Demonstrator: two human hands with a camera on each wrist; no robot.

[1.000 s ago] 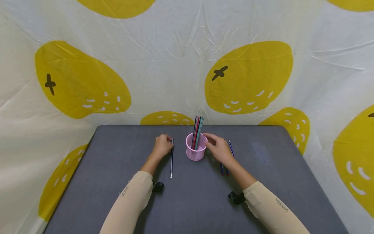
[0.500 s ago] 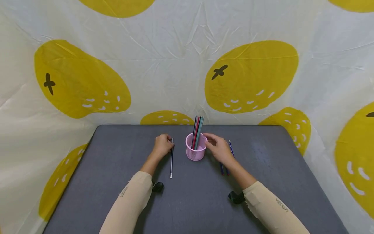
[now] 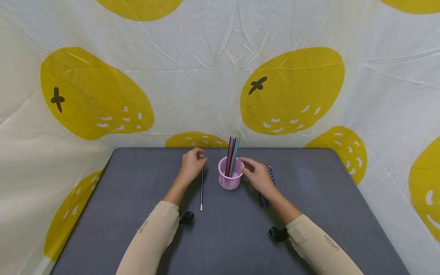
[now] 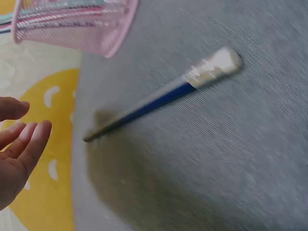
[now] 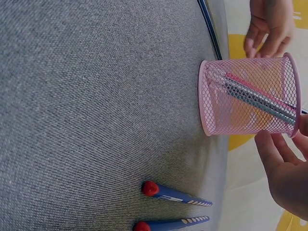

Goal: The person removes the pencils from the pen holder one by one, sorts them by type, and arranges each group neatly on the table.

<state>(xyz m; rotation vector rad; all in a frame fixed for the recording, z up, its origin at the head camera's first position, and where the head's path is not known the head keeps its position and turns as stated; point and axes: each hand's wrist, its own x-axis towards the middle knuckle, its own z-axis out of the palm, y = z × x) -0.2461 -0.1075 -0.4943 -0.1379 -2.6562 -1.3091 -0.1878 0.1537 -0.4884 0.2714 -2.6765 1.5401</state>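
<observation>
A pink mesh pencil cup (image 3: 229,182) stands upright near the back of the table, with several pencils (image 5: 260,101) leaning inside it. My right hand (image 3: 258,176) holds the cup at its rim and side, with thumb and fingers on the wall. To the left lies a dark blue pencil (image 4: 159,100), its white eraser end toward me. My left hand (image 3: 193,164) is above the pencil's far end. In the left wrist view, the left fingers (image 4: 36,142) are loosely bent, apart from the pencil, and nothing is between them.
Two blue pencils with red ends (image 5: 175,193) lie on the grey table (image 3: 233,236), partly under my right forearm. A white cloth with yellow fruit prints (image 3: 192,95) hangs behind the table's back edge.
My left hand has let go of the blue pencil's far end and moved up and slightly away from me. The pencil stays in place. My right hand and the cup have not visibly moved.
</observation>
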